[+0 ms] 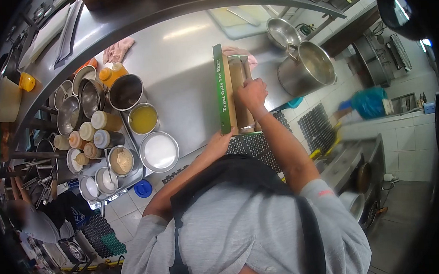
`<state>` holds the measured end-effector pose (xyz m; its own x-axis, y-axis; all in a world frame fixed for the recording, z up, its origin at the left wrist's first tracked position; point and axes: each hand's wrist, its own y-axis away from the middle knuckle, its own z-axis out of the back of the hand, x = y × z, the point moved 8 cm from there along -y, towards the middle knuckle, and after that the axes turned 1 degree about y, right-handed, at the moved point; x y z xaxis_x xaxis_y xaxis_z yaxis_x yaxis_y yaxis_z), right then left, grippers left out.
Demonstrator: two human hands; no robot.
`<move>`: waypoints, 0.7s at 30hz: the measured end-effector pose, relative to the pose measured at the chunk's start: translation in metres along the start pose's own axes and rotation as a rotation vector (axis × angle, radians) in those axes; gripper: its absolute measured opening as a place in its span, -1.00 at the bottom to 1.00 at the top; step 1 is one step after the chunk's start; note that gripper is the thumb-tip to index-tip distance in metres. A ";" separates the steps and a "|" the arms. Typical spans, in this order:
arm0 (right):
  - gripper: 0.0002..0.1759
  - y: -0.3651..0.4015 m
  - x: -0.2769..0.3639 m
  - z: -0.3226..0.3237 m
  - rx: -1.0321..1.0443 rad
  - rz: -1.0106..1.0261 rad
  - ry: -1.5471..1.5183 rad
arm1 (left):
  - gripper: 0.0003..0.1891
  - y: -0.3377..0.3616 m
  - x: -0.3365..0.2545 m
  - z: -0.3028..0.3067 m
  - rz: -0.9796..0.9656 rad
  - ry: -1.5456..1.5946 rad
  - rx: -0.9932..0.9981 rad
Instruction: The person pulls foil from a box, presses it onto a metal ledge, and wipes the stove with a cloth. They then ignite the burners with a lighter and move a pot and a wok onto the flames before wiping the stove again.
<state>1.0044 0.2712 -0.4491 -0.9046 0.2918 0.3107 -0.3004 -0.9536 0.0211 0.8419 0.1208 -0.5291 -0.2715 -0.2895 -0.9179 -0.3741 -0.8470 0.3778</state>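
Note:
A long cardboard box [230, 94] with a green lid [221, 87] reading "Trust Only The BEST" lies on the steel counter [186, 64], and a brownish roll [242, 108] sits inside it. My left hand [223, 141] holds the near end of the box at the counter's edge. My right hand [252, 93] rests on top of the roll, fingers curled over it. Both arms reach out from my grey shirt and black apron.
Left of the box stand a bowl of yellow liquid [143, 118], a bowl of white contents [159, 151], squeeze bottles [102, 121] and several steel pots. A big pot [307, 68] and a smaller one [282, 32] stand to the right. Another person [33, 223] is at lower left.

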 end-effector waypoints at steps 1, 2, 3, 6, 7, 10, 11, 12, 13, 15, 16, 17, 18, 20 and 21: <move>-0.63 -0.001 0.003 0.001 -0.004 0.001 0.005 | -0.29 0.002 -0.008 0.002 -0.039 -0.045 -0.021; -0.65 -0.001 0.009 0.004 -0.023 0.019 0.030 | -0.29 -0.005 0.005 -0.002 -0.046 -0.041 -0.021; -0.66 -0.003 0.013 0.007 -0.042 0.038 0.056 | -0.37 -0.015 0.014 -0.005 -0.216 -0.152 -0.055; -0.65 -0.012 0.011 -0.004 0.145 0.020 -0.065 | -0.50 -0.014 0.017 -0.010 -0.387 -0.184 -0.063; -0.65 -0.013 0.011 -0.003 0.144 0.023 -0.057 | -0.54 -0.013 0.018 -0.012 -0.384 -0.110 -0.032; -0.66 -0.017 0.022 0.013 0.080 0.137 0.011 | -0.54 -0.020 0.030 -0.006 -0.165 0.158 -0.045; -0.65 -0.021 0.026 0.024 0.055 0.173 0.018 | -0.54 -0.021 0.031 -0.002 -0.164 0.168 -0.048; -0.64 -0.022 0.032 0.039 0.031 0.210 0.023 | -0.54 -0.023 0.035 0.003 -0.169 0.095 -0.061; -0.66 -0.020 0.039 0.063 0.037 0.193 -0.004 | -0.54 -0.025 0.037 0.007 -0.173 0.022 -0.073; -0.67 -0.017 0.051 0.115 0.003 0.220 -0.030 | -0.55 -0.022 0.030 0.019 -0.166 -0.152 -0.120; -0.65 -0.018 0.053 0.140 -0.039 0.266 -0.030 | -0.56 -0.017 0.017 0.028 -0.224 -0.340 -0.174; -0.62 -0.021 0.048 0.160 -0.008 0.212 -0.064 | -0.57 -0.013 0.008 0.033 -0.284 -0.531 -0.225; -0.61 -0.019 0.046 0.183 0.043 0.149 -0.147 | -0.57 -0.014 0.014 0.031 -0.284 -0.528 -0.222; -0.63 -0.012 0.047 0.234 -0.058 0.232 -0.195 | -0.66 -0.004 0.007 0.042 -0.551 -0.456 -0.505; -0.65 -0.036 0.021 0.239 -0.027 0.280 -0.282 | -0.66 -0.005 0.009 0.040 -0.552 -0.454 -0.502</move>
<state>1.0690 0.2942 -0.2159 -0.8353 -0.0146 0.5497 -0.0650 -0.9900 -0.1250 0.8061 0.1403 -0.5346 -0.5337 0.3358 -0.7761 -0.1511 -0.9409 -0.3032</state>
